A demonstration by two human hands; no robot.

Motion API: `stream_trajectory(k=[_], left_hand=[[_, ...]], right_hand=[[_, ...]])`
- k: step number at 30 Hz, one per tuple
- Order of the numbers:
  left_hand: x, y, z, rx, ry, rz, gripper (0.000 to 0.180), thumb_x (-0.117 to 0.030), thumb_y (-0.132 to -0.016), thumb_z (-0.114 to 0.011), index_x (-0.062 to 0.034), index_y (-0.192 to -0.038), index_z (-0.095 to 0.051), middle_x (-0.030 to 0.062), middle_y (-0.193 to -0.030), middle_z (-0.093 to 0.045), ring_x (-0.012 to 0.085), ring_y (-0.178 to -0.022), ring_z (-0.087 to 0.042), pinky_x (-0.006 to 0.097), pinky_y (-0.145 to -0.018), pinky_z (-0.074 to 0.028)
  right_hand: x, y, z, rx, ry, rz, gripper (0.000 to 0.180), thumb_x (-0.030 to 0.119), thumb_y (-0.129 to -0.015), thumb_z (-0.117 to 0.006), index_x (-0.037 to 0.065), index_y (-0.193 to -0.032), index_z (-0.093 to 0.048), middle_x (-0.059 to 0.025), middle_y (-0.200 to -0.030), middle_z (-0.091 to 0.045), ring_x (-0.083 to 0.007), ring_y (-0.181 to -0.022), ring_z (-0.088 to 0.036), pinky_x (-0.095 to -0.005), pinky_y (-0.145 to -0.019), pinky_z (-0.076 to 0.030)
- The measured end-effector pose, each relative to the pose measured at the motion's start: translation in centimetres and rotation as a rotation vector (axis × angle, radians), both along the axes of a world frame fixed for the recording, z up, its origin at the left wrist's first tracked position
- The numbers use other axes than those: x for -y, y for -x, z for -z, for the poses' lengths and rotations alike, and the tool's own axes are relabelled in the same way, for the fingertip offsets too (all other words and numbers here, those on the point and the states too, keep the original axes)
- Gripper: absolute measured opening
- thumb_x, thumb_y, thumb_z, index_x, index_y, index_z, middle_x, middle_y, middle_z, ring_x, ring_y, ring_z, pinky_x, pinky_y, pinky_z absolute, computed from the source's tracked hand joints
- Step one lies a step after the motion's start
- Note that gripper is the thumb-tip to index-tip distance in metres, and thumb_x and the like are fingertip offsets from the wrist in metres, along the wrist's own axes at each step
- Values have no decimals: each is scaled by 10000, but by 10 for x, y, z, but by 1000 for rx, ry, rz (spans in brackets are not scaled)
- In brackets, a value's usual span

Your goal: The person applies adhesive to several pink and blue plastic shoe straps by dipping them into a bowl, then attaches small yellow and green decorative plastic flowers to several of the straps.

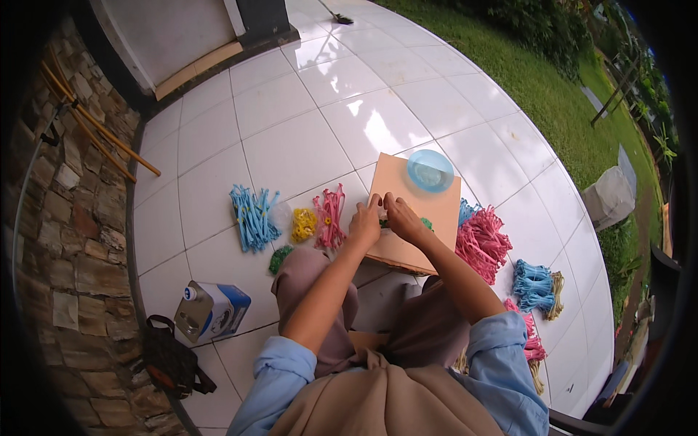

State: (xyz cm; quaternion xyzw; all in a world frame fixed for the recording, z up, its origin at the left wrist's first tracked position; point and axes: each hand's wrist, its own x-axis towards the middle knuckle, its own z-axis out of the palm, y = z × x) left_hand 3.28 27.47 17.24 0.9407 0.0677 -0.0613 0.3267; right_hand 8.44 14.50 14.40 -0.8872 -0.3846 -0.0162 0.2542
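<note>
Both my hands meet above the near left part of a tan cardboard box (425,247). The fingertips of my left hand (366,220) are pinched together, facing those of my right hand (404,219), also pinched. Whatever lies between them is too small to make out. Small green pieces (426,223) show on the cardboard beside my right hand. At the box's far right corner rests a translucent blue bowl (430,173). Left of my left hand lie pink knotted cords (331,216), a bag of yellow pieces (304,225) and a bundle of light blue cords (253,219).
Right of the box are a pink cord pile (483,243), blue bundles (533,285) and beige cords (556,296). A green clump (279,259) lies by my left knee. A metal can (211,311) and a black bag (177,356) stand near the stone wall (80,291).
</note>
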Motion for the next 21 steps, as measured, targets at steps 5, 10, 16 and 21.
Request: stream_trajectory(k=[5,10,16,21], left_hand=[[1,4,-3,118,-61,-5,430,-46,-765,-604,-140,-1122,-384,228,-1139,-378,420,-979,-515,464,-763,-494],[11,0,2,227,-155,41,300,-73,-763,-615,-123,-1043,-520,146,-1207,-342,371,-1032,-467,447,-806,-480],[15,-1,-12,365,-59,53,274,-175,-743,-692,-119,-985,-577,134,-1216,-344,364,-1057,-456,455,-836,-459],[17,-8,-12,562,-13,183,307,-190,-730,-710,-123,-999,-579,118,-1207,-364,332,-1092,-432,454,-857,-428]], right_hand=[[2,1,-2,-76,-160,-23,334,-66,-696,-580,1,-961,-389,-154,-792,-529,-342,-780,-521,-433,-693,-430],[7,-12,7,-151,-196,17,278,-85,-736,-501,-34,-970,-360,-217,-812,-541,-404,-697,-525,-461,-615,-423],[20,-10,-18,-148,-424,99,343,-84,-755,-543,7,-980,-302,-161,-748,-518,-294,-654,-566,-357,-592,-459],[41,-7,-47,-383,-576,188,330,-87,-760,-512,9,-998,-303,-194,-807,-525,-340,-723,-596,-387,-621,-476]])
